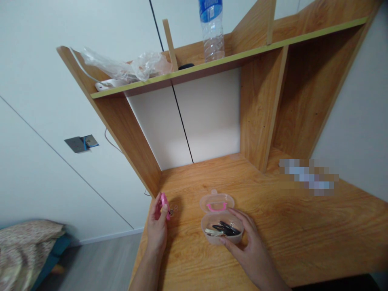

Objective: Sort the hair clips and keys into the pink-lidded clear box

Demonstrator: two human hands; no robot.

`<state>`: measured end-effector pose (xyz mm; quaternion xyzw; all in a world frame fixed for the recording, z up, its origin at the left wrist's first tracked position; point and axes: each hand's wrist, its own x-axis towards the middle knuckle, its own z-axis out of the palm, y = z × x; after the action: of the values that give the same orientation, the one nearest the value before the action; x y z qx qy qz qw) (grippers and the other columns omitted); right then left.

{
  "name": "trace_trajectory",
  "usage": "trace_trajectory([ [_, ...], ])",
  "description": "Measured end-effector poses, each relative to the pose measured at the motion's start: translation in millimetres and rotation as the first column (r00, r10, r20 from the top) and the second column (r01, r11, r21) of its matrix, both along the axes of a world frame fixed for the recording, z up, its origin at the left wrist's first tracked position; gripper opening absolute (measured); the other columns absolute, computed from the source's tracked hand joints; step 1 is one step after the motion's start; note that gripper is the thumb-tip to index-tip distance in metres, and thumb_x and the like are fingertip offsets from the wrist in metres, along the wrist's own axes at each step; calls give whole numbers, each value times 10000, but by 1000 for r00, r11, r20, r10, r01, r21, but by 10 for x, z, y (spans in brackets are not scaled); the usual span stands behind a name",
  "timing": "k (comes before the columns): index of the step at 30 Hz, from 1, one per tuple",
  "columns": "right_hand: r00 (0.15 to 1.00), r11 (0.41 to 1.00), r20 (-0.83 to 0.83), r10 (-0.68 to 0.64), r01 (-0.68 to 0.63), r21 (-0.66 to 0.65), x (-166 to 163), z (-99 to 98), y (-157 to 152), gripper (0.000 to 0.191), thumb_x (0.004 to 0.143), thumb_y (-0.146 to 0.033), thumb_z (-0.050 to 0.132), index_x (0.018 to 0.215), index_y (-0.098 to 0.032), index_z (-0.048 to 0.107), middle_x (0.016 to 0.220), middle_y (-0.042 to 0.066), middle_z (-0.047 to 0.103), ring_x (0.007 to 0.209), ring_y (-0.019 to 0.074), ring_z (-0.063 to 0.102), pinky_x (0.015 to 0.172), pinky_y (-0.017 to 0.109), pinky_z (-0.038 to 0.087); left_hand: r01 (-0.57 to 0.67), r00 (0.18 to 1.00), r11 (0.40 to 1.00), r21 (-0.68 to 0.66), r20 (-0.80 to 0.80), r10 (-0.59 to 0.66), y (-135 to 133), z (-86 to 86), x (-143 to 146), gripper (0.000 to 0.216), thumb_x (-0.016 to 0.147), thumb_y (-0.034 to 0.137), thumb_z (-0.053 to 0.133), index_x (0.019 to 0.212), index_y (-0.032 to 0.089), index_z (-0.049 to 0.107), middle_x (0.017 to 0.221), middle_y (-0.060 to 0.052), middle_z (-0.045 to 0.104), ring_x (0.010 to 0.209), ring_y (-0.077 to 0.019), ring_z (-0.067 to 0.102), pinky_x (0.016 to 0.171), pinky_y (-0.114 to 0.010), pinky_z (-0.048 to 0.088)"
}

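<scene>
A small clear plastic box [222, 230] with its lid [217, 202] flipped open and a pink handle stands on the wooden desk [291, 230]. Several dark hair clips [226, 229] lie inside it. My right hand [250, 244] curls round the box's right side and front, holding it. My left hand [157, 226] is raised at the desk's left edge, its fingers pinched on a small pink clip [165, 206].
Above the desk a shelf [194, 70] carries a clear water bottle [212, 30], a crumpled plastic bag [133, 66] and a white object. A wooden divider [260, 109] stands to the right. A bed [27, 246] lies at the lower left.
</scene>
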<state>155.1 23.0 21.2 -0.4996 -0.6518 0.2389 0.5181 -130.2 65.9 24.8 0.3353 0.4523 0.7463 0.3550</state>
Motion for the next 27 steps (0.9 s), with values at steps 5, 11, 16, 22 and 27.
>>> trace_trajectory([
  [5,1000,1000,-3,0,0,1,10,-22,-5,575,793,-234,680,1335,-276,494,1346,73,552,1264,287,536,1061,465,467,7,996,1000,-12,-93,-9,-32,27,36,568,794,391,809,1327,309,629,1492,-59,533,1301,-221,542,934,-247,507],
  [11,1000,1000,-8,0,0,12,6,-15,8,567,787,-239,682,1326,-277,508,1349,79,557,1270,298,534,1073,485,454,17,988,1000,3,-153,-17,-60,39,61,566,828,415,772,1359,328,594,1528,-68,489,1292,-250,558,979,-313,507],
  [16,1000,1000,-4,2,-2,-2,5,-7,4,559,798,-249,680,1326,-275,498,1347,85,547,1272,300,526,1080,495,444,14,985,1000,8,-169,-13,-58,38,55,594,821,425,776,1371,314,580,1513,-82,504,1305,-268,547,993,-332,507],
  [22,1000,1000,-3,11,-11,-3,5,-34,8,567,798,-236,677,1330,-274,485,1365,81,535,1276,291,526,1081,476,446,22,985,1000,10,-172,-20,-56,32,45,607,826,425,768,1386,309,561,1506,-83,512,1346,-276,510,1030,-355,490],
  [27,1000,1000,-3,19,-19,-2,6,-21,4,565,796,-232,679,1326,-272,486,1354,85,541,1268,291,531,1069,474,456,-19,986,999,27,-165,24,-48,33,13,603,825,424,767,1380,313,559,1476,-67,540,1382,-247,469,1097,-346,428],
])
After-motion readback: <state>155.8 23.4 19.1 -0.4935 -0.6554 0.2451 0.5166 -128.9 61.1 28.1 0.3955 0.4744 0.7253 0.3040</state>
